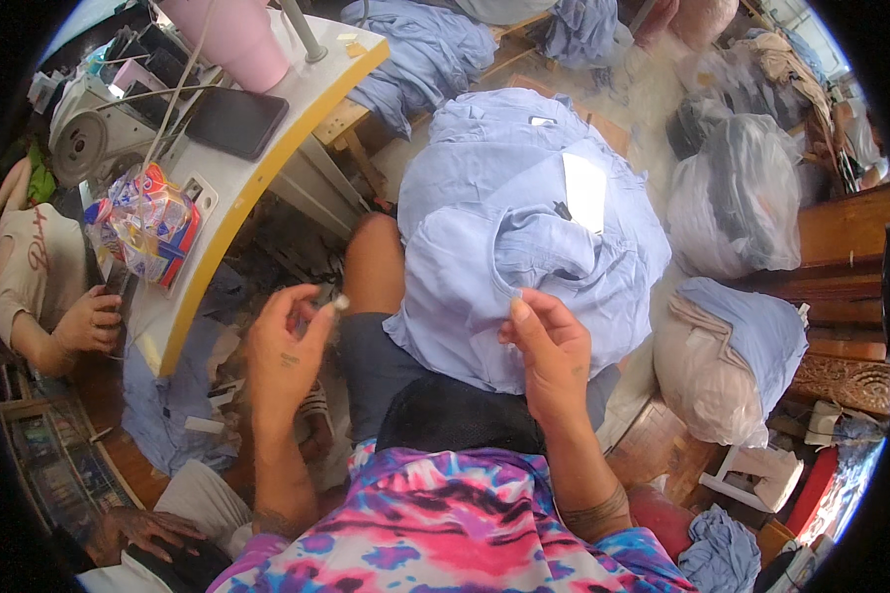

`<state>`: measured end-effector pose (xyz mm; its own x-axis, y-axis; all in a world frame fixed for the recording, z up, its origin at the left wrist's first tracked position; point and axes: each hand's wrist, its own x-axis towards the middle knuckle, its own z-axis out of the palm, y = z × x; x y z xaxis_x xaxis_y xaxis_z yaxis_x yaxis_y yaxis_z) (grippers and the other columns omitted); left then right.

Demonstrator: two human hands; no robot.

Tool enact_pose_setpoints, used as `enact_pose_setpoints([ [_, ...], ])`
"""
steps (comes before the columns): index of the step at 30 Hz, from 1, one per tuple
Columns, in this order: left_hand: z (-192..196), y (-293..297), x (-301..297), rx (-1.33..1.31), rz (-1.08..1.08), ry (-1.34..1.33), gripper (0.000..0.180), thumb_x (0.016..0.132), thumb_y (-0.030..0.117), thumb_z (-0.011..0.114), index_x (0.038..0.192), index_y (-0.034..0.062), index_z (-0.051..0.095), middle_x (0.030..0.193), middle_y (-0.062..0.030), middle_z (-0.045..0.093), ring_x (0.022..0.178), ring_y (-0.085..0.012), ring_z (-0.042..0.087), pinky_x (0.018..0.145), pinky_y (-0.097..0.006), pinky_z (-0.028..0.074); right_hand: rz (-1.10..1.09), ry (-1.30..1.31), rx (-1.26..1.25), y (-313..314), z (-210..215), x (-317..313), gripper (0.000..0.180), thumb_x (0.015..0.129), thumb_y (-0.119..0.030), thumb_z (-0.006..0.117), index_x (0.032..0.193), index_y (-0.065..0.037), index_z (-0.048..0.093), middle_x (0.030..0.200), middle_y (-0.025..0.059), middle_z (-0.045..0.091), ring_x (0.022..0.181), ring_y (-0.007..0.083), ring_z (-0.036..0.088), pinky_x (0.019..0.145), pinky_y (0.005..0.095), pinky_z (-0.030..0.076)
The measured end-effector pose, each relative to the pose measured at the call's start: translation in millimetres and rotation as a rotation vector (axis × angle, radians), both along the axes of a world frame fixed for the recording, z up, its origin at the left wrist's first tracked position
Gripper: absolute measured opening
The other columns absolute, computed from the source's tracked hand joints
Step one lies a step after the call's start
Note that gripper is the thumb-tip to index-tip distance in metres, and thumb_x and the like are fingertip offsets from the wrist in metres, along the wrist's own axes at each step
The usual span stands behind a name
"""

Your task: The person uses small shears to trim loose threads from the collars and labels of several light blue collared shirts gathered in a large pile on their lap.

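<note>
At the middle of the frame, the right hand (552, 351) pinches the rim of a light-blue garment (460, 267); left of centre, the left hand (291, 344) pinches a small whitish piece (341, 302) between its fingers.

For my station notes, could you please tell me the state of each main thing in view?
Left hand: pinching small pale object
Right hand: pinching blue garment
Blue garment: rumpled, unfolded
Smartphone: lying flat, dark
Pink cup: upright
Colourful packet: crumpled
Clear plastic bag: filled
</note>
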<state>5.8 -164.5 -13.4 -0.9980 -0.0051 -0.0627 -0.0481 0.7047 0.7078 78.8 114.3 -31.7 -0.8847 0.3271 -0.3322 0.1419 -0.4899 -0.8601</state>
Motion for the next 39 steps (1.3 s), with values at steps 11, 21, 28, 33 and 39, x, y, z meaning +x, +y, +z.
enact_pose_setpoints([
  [11,44.1,117.6,1.5,0.523,-0.518,0.203,0.026,0.091,0.003,0.068,0.117,-0.0002,0.072,0.097,-0.0103,0.066,0.079,-0.0153,0.063,0.068,-0.027,0.048,-0.035,0.035,-0.304,-2.0,13.4,5.1,0.024,0.104,-0.019,0.068,0.119,0.001,0.069,0.102,0.0083,0.073,0.093,0.0177,0.07,0.082,0.0334,0.056],
  [21,5.0,47.8,-9.5,0.331,-0.188,0.005,0.002,0.086,0.002,0.065,0.085,0.0021,0.066,0.069,0.0001,0.053,0.061,-0.0061,0.046,0.053,-0.026,0.034,-0.004,0.022,-0.42,21.6,13.1,0.3,0.022,0.106,-0.02,0.063,0.119,-0.002,0.067,0.102,0.0081,0.071,0.096,0.0214,0.071,0.084,0.0381,0.057],
  [28,-35.3,-26.0,-0.8,-0.105,-0.056,0.305,0.024,0.095,0.019,0.067,0.109,0.0009,0.074,0.098,-0.0214,0.074,0.09,-0.0363,0.072,0.08,-0.045,0.056,-0.024,-0.045,-0.072,19.5,1.3,16.1,0.039,0.103,-0.024,0.07,0.136,-0.008,0.059,0.116,0.0072,0.071,0.098,0.02,0.07,0.076,0.0311,0.059],
  [33,-2.8,32.2,8.3,0.504,-0.156,-0.025,0.033,0.096,0.031,0.071,0.092,-0.0015,0.073,0.075,-0.0109,0.069,0.07,-0.018,0.064,0.066,-0.037,0.052,0.104,0.088,0.646,17.3,-20.9,7.8,0.027,0.107,-0.018,0.064,0.125,0.002,0.065,0.117,0.0112,0.069,0.104,0.0194,0.067,0.087,0.0316,0.054],
  [39,-27.5,96.1,28.9,0.827,-0.198,-0.072,0.033,0.093,0.028,0.075,0.081,-0.0008,0.066,0.066,-0.0015,0.057,0.065,-0.0083,0.049,0.057,-0.032,0.041,0.321,0.348,1.162,-23.2,-0.5,9.2,0.017,0.104,-0.004,0.062,0.117,0.005,0.068,0.115,0.0133,0.07,0.106,0.0257,0.065,0.097,0.0358,0.051],
])
